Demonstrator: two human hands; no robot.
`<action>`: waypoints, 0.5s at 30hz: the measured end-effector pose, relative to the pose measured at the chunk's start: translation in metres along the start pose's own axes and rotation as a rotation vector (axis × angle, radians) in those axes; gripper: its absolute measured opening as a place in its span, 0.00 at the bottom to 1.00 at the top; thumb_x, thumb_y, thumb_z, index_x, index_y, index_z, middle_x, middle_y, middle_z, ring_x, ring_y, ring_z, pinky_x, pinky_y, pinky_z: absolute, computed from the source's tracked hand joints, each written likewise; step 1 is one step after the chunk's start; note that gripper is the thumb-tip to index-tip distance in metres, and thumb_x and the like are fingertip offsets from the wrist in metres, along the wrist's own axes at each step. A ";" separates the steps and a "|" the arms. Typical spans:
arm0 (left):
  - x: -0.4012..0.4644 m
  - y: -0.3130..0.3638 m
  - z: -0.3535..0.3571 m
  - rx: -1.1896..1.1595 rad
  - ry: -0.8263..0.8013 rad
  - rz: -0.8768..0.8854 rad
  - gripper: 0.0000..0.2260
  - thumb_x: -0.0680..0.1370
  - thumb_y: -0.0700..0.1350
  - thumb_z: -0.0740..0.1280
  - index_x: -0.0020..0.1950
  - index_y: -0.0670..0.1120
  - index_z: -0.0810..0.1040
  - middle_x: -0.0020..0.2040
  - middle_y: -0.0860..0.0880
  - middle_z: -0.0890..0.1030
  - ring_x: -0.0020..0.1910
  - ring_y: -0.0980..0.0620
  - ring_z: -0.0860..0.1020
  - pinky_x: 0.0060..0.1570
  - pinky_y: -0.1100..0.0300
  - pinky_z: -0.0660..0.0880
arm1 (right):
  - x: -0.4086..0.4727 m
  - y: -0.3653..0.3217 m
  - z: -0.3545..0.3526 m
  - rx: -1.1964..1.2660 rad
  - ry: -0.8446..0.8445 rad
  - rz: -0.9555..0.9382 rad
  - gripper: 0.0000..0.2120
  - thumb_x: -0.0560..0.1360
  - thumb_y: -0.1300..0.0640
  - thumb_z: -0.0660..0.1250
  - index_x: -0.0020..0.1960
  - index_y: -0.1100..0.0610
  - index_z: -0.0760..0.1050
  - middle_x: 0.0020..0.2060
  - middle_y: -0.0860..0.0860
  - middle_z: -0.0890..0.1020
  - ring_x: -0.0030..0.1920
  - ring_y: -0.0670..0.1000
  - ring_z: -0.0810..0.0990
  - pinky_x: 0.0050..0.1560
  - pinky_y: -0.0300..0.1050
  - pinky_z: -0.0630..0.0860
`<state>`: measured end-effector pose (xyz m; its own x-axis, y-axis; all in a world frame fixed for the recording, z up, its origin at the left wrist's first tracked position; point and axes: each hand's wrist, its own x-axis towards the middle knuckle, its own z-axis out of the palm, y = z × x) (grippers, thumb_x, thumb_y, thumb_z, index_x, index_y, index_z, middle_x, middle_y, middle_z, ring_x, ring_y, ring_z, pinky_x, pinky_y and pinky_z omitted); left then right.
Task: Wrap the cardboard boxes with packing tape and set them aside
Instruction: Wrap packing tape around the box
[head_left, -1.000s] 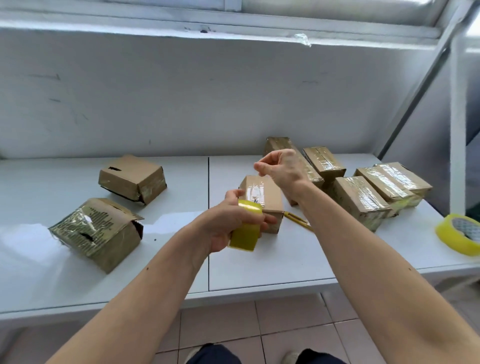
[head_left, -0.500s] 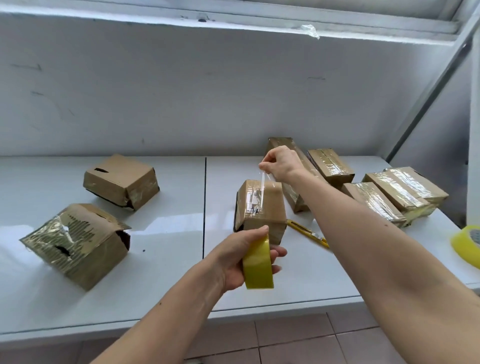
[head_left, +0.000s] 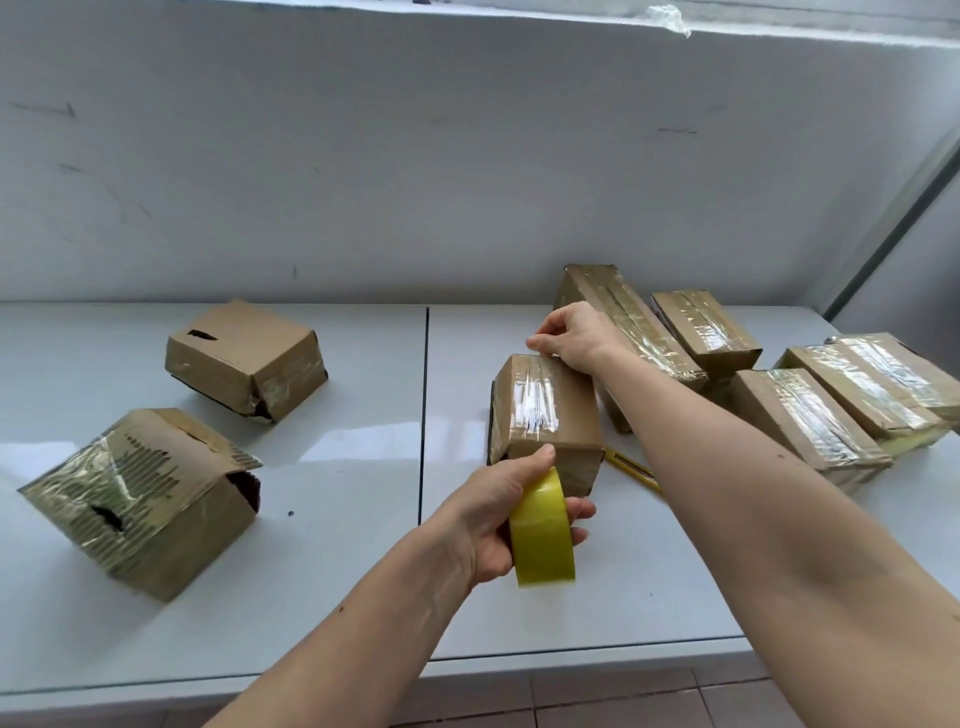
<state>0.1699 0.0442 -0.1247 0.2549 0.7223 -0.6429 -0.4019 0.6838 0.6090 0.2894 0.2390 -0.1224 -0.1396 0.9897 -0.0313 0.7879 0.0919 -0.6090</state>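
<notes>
Since half a second ago my right hand (head_left: 569, 335) has dropped from above the box (head_left: 545, 415) to its far top edge, and the strip of tape that stood up between them now lies flat along the box top. I see its fingertips pinched together at that edge, on the tape end as far as I can tell. My left hand (head_left: 498, 519) grips the roll (head_left: 543, 530) just off the box's near face, thumb on top, fingers curled through the core.

The box sits on the white table (head_left: 337, 571), just right of the seam between the two tabletops. A yellow cutter (head_left: 631, 470) lies beside it, partly under my right forearm. Behind and to the right, taped boxes (head_left: 810, 415) are grouped together. On the left stand two worn boxes (head_left: 244, 358), well apart from the one I am working on.
</notes>
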 end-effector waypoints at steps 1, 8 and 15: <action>0.001 -0.001 0.000 -0.001 0.002 -0.001 0.11 0.80 0.48 0.68 0.56 0.41 0.74 0.37 0.36 0.83 0.27 0.46 0.82 0.28 0.56 0.80 | 0.001 0.001 0.001 0.011 -0.008 0.004 0.09 0.74 0.49 0.74 0.48 0.54 0.84 0.44 0.49 0.84 0.45 0.47 0.79 0.38 0.38 0.71; 0.014 -0.005 -0.004 0.001 0.038 0.023 0.12 0.81 0.47 0.67 0.56 0.38 0.75 0.38 0.37 0.84 0.27 0.48 0.81 0.31 0.54 0.82 | 0.010 0.015 0.007 0.041 0.056 0.107 0.29 0.62 0.41 0.81 0.56 0.55 0.79 0.52 0.49 0.80 0.55 0.50 0.76 0.55 0.44 0.73; 0.016 -0.004 -0.004 -0.042 0.025 0.028 0.06 0.80 0.43 0.68 0.48 0.40 0.77 0.39 0.38 0.83 0.28 0.49 0.80 0.33 0.54 0.82 | -0.019 0.001 0.005 -0.089 0.171 -0.184 0.23 0.81 0.39 0.57 0.48 0.53 0.83 0.45 0.48 0.85 0.48 0.51 0.82 0.52 0.51 0.78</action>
<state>0.1720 0.0528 -0.1392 0.2216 0.7378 -0.6376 -0.4450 0.6583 0.6071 0.2898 0.2200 -0.1262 -0.1876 0.9590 0.2125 0.8093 0.2735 -0.5198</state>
